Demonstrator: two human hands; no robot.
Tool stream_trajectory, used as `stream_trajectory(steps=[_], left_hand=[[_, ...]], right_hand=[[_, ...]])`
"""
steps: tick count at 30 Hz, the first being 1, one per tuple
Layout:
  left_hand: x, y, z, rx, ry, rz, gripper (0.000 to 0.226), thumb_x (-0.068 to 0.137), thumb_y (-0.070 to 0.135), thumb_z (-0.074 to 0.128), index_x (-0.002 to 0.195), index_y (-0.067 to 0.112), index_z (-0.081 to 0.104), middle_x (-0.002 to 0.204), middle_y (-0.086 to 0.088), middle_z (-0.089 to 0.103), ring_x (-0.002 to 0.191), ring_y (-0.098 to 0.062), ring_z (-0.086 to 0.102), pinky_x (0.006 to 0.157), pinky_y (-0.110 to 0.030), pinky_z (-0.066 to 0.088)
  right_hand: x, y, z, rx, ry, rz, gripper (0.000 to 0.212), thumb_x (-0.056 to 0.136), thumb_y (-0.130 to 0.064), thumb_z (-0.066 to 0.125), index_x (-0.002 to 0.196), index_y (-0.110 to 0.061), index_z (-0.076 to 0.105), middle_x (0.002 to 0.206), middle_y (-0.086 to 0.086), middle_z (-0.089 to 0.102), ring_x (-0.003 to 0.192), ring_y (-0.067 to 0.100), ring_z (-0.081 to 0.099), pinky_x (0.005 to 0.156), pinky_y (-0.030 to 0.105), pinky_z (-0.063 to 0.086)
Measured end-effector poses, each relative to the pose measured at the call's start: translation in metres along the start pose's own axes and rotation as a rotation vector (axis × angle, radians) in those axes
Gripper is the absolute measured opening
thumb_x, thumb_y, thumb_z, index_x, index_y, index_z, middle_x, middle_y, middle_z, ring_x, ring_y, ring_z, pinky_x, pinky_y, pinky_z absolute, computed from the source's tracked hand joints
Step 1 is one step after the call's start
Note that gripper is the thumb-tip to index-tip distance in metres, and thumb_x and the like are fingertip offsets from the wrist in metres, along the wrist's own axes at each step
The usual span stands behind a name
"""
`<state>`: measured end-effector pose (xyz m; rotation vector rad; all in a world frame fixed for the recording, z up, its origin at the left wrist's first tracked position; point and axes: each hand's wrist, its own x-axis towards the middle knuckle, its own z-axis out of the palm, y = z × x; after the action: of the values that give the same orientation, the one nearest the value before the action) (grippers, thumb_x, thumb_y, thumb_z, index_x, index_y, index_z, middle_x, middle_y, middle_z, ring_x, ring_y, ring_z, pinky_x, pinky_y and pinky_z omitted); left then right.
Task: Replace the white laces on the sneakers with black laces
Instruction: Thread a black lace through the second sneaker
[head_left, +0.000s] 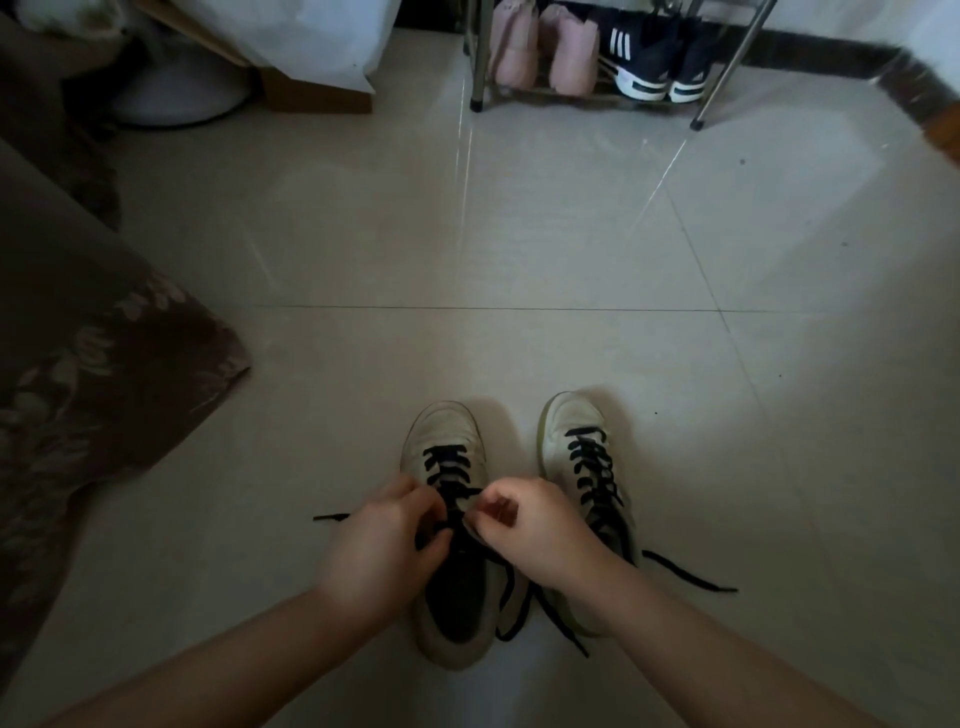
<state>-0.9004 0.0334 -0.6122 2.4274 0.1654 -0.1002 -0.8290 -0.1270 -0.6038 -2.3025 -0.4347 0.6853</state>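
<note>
Two white sneakers stand side by side on the pale tiled floor (519, 249), toes pointing away from the person, both threaded with black laces. The left sneaker (451, 447) has both hands over its upper eyelets. The left hand (387, 540) is curled, fingers and thumb pinching the black lace (447, 467) at the tongue; the right hand (524, 525) is curled too, its fingertips nipping the lace just beside the left hand — the two nearly touch. One loose end of that lace trails out on the floor to the left of the shoe, and another loops down past its heel.

The right sneaker (582, 431) sits just beside, laced up, its black lace ends (691, 574) lying slack on the floor to the right and behind.

At the far edge of the floor a metal shoe rack (480, 62) holds pink shoes (540, 52) and dark striped trainers (644, 57). A brown patterned fabric (88, 364) hangs along the left side, with a cardboard box (317, 93) beyond it.
</note>
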Motion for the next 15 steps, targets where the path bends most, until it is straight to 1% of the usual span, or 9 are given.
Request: stream_trajectory(steps=[2, 4, 6, 8, 9, 10, 11, 13, 15], left_hand=[[0.005, 0.005, 0.0, -0.037, -0.025, -0.059, 0.011, 0.076, 0.019, 0.07, 0.078, 0.021, 0.059, 0.084, 0.006, 0.051, 0.075, -0.015, 0.056, 0.066, -0.029, 0.046], [0.011, 0.005, 0.001, -0.056, -0.067, -0.094, 0.017, 0.079, 0.018, 0.066, 0.073, 0.026, 0.052, 0.081, 0.007, 0.048, 0.075, -0.013, 0.053, 0.065, -0.024, 0.04], [0.014, 0.004, 0.003, -0.008, -0.124, -0.072, 0.017, 0.085, 0.019, 0.062, 0.077, 0.025, 0.049, 0.082, 0.009, 0.044, 0.076, -0.01, 0.048, 0.066, -0.021, 0.036], [0.014, 0.0, 0.003, -0.063, -0.12, -0.104, 0.02, 0.088, 0.014, 0.06, 0.074, 0.022, 0.047, 0.08, 0.007, 0.044, 0.073, -0.012, 0.046, 0.067, -0.022, 0.034], [0.014, -0.004, 0.002, -0.123, -0.1, -0.145, 0.025, 0.088, 0.01, 0.059, 0.07, 0.022, 0.047, 0.077, 0.006, 0.045, 0.07, -0.012, 0.045, 0.066, -0.022, 0.034], [0.013, -0.009, -0.002, -0.178, -0.081, -0.188, 0.028, 0.089, 0.008, 0.059, 0.068, 0.023, 0.047, 0.074, 0.005, 0.047, 0.068, -0.011, 0.045, 0.063, -0.021, 0.034], [0.012, -0.013, -0.006, -0.217, -0.072, -0.21, 0.028, 0.09, 0.008, 0.058, 0.068, 0.023, 0.048, 0.073, 0.004, 0.049, 0.067, -0.009, 0.046, 0.061, -0.019, 0.034], [0.01, -0.019, -0.013, -0.259, -0.085, -0.184, 0.026, 0.091, 0.008, 0.057, 0.071, 0.023, 0.051, 0.073, 0.004, 0.052, 0.068, -0.007, 0.049, 0.062, -0.018, 0.037], [0.007, -0.02, -0.016, -0.249, -0.085, -0.122, 0.025, 0.09, 0.008, 0.059, 0.073, 0.025, 0.052, 0.074, 0.006, 0.054, 0.069, -0.008, 0.053, 0.064, -0.019, 0.039]], right_hand=[[0.0, -0.004, 0.0, 0.02, -0.066, 0.061, 0.013, 0.088, -0.03, 0.062, 0.094, -0.019, 0.066, 0.079, -0.011, 0.062, 0.073, 0.002, 0.057, 0.063, 0.013, 0.042], [0.001, -0.01, 0.002, 0.016, -0.114, 0.099, 0.016, 0.088, -0.031, 0.06, 0.096, -0.017, 0.064, 0.085, -0.006, 0.063, 0.08, 0.009, 0.059, 0.067, 0.02, 0.045], [0.002, -0.017, 0.004, -0.121, -0.126, 0.072, 0.018, 0.089, -0.031, 0.056, 0.095, -0.015, 0.06, 0.092, 0.001, 0.063, 0.088, 0.018, 0.059, 0.071, 0.028, 0.044], [0.0, -0.02, 0.002, -0.314, -0.133, 0.029, 0.02, 0.091, -0.031, 0.049, 0.098, -0.012, 0.056, 0.1, 0.006, 0.061, 0.094, 0.024, 0.057, 0.073, 0.031, 0.041], [-0.002, -0.017, -0.001, -0.354, -0.134, 0.02, 0.02, 0.092, -0.03, 0.047, 0.098, -0.013, 0.055, 0.1, 0.006, 0.06, 0.093, 0.024, 0.057, 0.075, 0.031, 0.042], [-0.003, -0.013, -0.005, -0.331, -0.137, 0.036, 0.018, 0.093, -0.029, 0.047, 0.096, -0.014, 0.056, 0.096, 0.003, 0.059, 0.089, 0.021, 0.057, 0.075, 0.031, 0.043], [-0.006, -0.008, -0.011, -0.257, -0.142, 0.06, 0.014, 0.093, -0.028, 0.048, 0.093, -0.017, 0.056, 0.09, -0.001, 0.058, 0.083, 0.015, 0.056, 0.075, 0.029, 0.043], [-0.01, -0.003, -0.019, -0.097, -0.123, 0.054, 0.011, 0.094, -0.026, 0.051, 0.092, -0.019, 0.06, 0.087, -0.006, 0.058, 0.078, 0.007, 0.054, 0.073, 0.021, 0.044], [-0.007, -0.004, -0.018, -0.031, -0.103, -0.015, 0.013, 0.093, -0.025, 0.055, 0.096, -0.018, 0.066, 0.091, -0.007, 0.063, 0.083, 0.006, 0.058, 0.074, 0.016, 0.044]])
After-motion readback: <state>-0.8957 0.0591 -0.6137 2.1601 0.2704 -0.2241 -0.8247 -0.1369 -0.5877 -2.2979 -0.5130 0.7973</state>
